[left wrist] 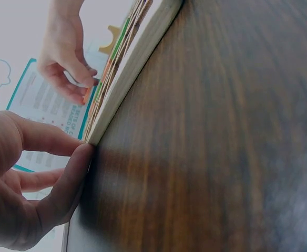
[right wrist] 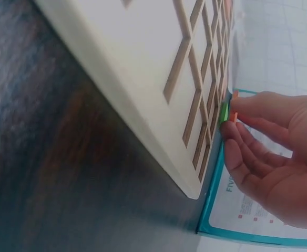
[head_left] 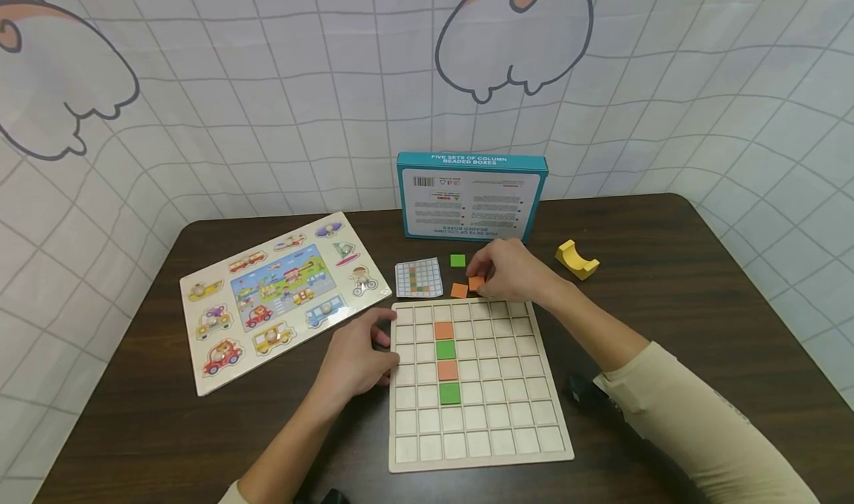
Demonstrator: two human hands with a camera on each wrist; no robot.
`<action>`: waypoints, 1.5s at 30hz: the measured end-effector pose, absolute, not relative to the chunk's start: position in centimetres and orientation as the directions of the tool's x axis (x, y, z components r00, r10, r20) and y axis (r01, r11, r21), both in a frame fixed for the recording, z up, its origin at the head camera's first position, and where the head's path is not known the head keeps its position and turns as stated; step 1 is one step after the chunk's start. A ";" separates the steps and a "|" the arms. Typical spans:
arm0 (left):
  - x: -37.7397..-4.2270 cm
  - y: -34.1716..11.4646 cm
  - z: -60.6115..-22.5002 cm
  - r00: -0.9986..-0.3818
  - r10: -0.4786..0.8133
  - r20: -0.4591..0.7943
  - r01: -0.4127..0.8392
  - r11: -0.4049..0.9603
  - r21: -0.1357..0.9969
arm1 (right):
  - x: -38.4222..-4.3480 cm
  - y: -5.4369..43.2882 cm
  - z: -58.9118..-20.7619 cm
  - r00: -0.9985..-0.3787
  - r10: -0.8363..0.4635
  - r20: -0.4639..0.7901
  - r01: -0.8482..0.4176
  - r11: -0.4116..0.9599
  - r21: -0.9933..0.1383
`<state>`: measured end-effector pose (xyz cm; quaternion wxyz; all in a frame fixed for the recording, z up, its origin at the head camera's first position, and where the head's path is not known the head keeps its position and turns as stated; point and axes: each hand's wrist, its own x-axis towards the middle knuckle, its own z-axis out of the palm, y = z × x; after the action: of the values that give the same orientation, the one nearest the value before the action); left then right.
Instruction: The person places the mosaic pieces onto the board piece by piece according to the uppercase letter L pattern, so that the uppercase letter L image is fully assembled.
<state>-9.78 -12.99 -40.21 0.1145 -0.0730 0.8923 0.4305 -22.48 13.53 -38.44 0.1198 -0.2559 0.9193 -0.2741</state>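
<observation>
A pale wooden grid board [head_left: 495,413] lies on the table, with orange and green square tiles alternating down one of its columns. My left hand [head_left: 353,356] pinches the board's left edge between thumb and index finger, as the left wrist view also shows. Beyond the board's far edge, my right hand [head_left: 512,273] pinches an orange tile [head_left: 476,283] in its fingertips. Beside it lie another orange tile [head_left: 459,290] and a green tile [head_left: 457,261]. A small pattern card [head_left: 430,270] with a printed coloured grid lies left of these tiles.
A teal and white box [head_left: 467,200] stands upright at the back. To the left lies a vehicle picture puzzle board [head_left: 223,282]. A yellow curved block [head_left: 575,260] sits right of my right hand. A white grid-patterned curtain [head_left: 373,96] hangs behind the dark table [head_left: 694,296].
</observation>
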 end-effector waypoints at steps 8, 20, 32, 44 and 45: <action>-9.8 -13.0 -40.3 -0.965 -0.031 -0.261 -0.223 0.623 0.750 | -21.9 13.4 -38.1 -0.843 -0.530 -0.096 -0.393 0.727 -0.563; -9.7 -13.0 -40.1 -0.966 -0.025 -0.256 -0.214 0.627 0.749 | -20.9 13.5 -37.6 -0.849 -0.520 -0.091 -0.375 0.716 -0.589; -9.6 -13.0 -40.0 -0.968 -0.016 -0.249 -0.202 0.636 0.745 | -19.7 13.2 -37.1 -0.845 -0.523 -0.109 -0.361 0.709 -0.607; -9.6 -13.0 -40.2 -0.967 -0.022 -0.254 -0.211 0.628 0.749 | -18.2 13.2 -36.8 -0.839 -0.536 -0.095 -0.370 0.690 -0.622; -9.6 -13.0 -40.2 -0.968 -0.019 -0.252 -0.208 0.626 0.752 | -18.1 13.2 -36.9 -0.838 -0.538 -0.091 -0.376 0.690 -0.619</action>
<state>-9.62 -12.97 -40.19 0.1106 -0.0632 0.8949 0.4277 -18.13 13.21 -36.85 0.1336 -0.2511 0.9094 -0.3034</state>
